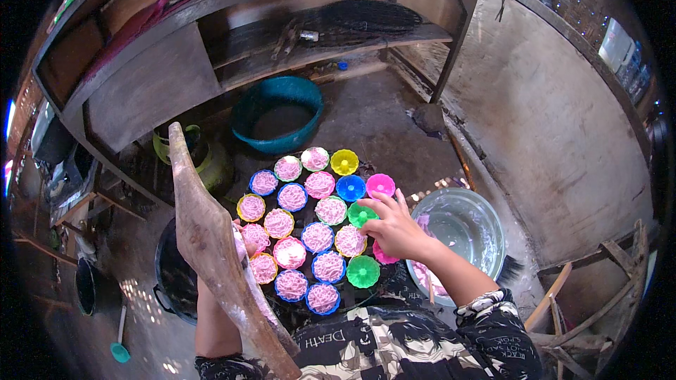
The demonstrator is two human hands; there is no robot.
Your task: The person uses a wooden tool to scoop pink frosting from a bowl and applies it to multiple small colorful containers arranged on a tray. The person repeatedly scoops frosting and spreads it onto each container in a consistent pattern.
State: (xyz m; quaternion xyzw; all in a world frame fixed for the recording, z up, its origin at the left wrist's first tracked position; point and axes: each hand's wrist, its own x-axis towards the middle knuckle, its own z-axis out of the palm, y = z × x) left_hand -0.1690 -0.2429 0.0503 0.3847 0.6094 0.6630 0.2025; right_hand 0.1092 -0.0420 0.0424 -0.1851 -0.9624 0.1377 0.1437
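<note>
My right hand [396, 226] pinches the rim of an empty green flower-shaped mould [360, 215] at the right side of the group. My left hand [248, 245] is mostly hidden behind a long, tilted wooden press [204, 218], with a few fingers curled at its edge; it appears to hold the press. Pink dough [255, 288] sticks along the press's side. Several colourful moulds hold nests of pink noodle-like strands [292, 197]. Empty ones include a yellow mould [344, 162], a blue mould [351, 188], a pink mould [381, 185] and another green mould [363, 271].
A translucent basin [496, 218] with pink dough on its inside stands at the right. Behind the moulds sits a teal tub [313, 127], near a green gas cylinder [218, 169]. A black bucket [165, 267] is at the left. Wooden shelving [151, 63] spans the back.
</note>
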